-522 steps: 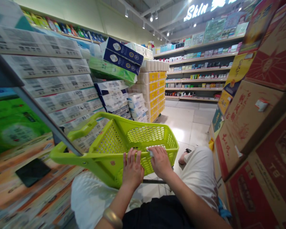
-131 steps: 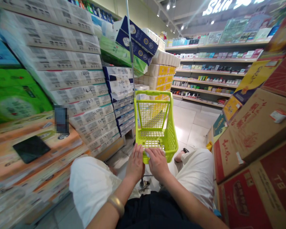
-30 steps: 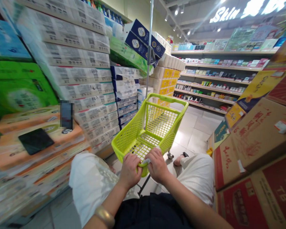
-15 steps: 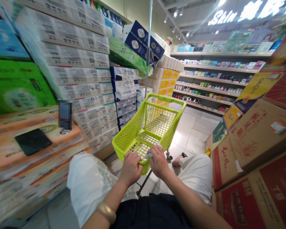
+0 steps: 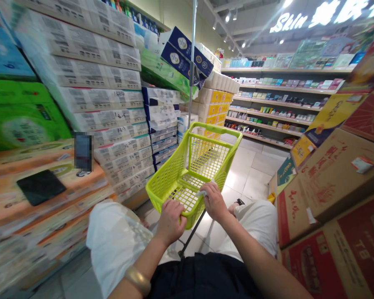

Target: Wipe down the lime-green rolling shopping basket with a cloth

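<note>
A lime-green plastic shopping basket on a wheeled frame stands tilted in front of my knees, with nothing in it. My left hand is closed round the basket's near rim. My right hand is closed on a small white cloth or wipe and presses it against the basket's right wall. A thin metal pole rises from the cart behind the basket. I am seated or crouched, white trousers on both knees.
Stacked tissue and paper-roll packs tower on the left; a dark phone lies on an orange pack. Cardboard cartons are piled on the right. Pale tiled floor runs to product shelves at the back.
My right hand has slid with the white cloth from the basket's near rim forward along its right wall. The left hand keeps its grip on the near rim.
</note>
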Demonstrator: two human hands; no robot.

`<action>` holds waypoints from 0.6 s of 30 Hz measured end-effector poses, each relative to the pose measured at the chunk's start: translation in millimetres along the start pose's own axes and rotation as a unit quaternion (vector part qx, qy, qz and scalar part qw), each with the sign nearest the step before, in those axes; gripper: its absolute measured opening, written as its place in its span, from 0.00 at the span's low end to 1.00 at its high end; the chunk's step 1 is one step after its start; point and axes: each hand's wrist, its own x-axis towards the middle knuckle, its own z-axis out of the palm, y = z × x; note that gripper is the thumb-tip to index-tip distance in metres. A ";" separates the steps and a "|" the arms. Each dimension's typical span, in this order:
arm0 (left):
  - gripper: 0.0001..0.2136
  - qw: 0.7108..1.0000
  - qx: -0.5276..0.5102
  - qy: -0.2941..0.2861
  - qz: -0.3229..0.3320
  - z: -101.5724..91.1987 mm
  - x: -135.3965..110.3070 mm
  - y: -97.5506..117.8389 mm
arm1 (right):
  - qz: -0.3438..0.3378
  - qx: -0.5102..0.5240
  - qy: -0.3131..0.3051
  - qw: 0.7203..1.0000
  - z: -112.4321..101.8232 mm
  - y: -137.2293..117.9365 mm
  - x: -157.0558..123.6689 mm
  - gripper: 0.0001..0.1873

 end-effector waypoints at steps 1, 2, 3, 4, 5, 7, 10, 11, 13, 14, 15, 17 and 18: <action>0.04 1.000 0.002 0.001 -0.001 -0.5 0.0 0.1 | 0.005 0.006 0.008 1.000 4.7 -7.7 -4.7 0.16; 0.04 1.000 0.005 0.003 -0.001 -1.0 -0.1 0.2 | 0.004 0.014 0.011 1.000 9.7 -16.8 -10.3 0.16; 0.04 1.000 0.006 0.004 0.000 -1.4 -0.3 0.1 | -0.003 0.021 0.008 1.000 14.4 -26.2 -16.1 0.17; 0.04 1.000 0.008 0.005 0.000 -1.9 -0.6 0.1 | -0.012 0.026 0.002 1.000 18.1 -34.5 -21.4 0.18; 0.04 1.000 0.008 0.005 0.001 -2.3 -1.0 -0.1 | -0.023 0.029 -0.003 0.999 20.4 -40.7 -25.3 0.18; 0.05 1.000 0.009 0.002 0.004 -2.8 -1.6 -0.3 | -0.051 0.029 -0.028 0.998 19.6 -44.0 -27.4 0.19; 0.05 1.000 0.007 -0.004 0.004 -3.0 -1.8 -0.6 | -0.084 0.014 -0.073 0.994 8.3 -27.8 -16.2 0.18; 0.05 1.000 0.006 -0.005 0.002 -2.9 -1.5 -0.6 | -0.080 0.007 -0.074 0.994 4.0 -20.0 -10.6 0.17; 0.05 1.000 0.004 -0.005 -0.003 -2.4 -0.7 -0.6 | -0.049 -0.001 -0.051 0.997 -1.7 -7.5 -1.4 0.16; 0.05 1.000 0.003 -0.003 -0.005 -2.0 -0.3 -0.6 | -0.031 -0.001 -0.036 0.999 -2.3 -4.7 1.0 0.15; 0.05 1.000 0.004 -0.001 -0.006 -1.5 0.1 -0.6 | -0.014 0.002 -0.021 1.000 -1.1 -5.0 1.3 0.15; 0.05 1.000 0.006 0.000 -0.006 -0.6 0.4 -0.7 | 0.002 0.009 -0.003 1.000 5.3 -14.6 -3.9 0.15; 0.05 1.000 0.008 0.000 -0.006 -0.3 0.3 -0.9 | -0.001 0.014 0.000 1.000 9.7 -22.6 -8.6 0.15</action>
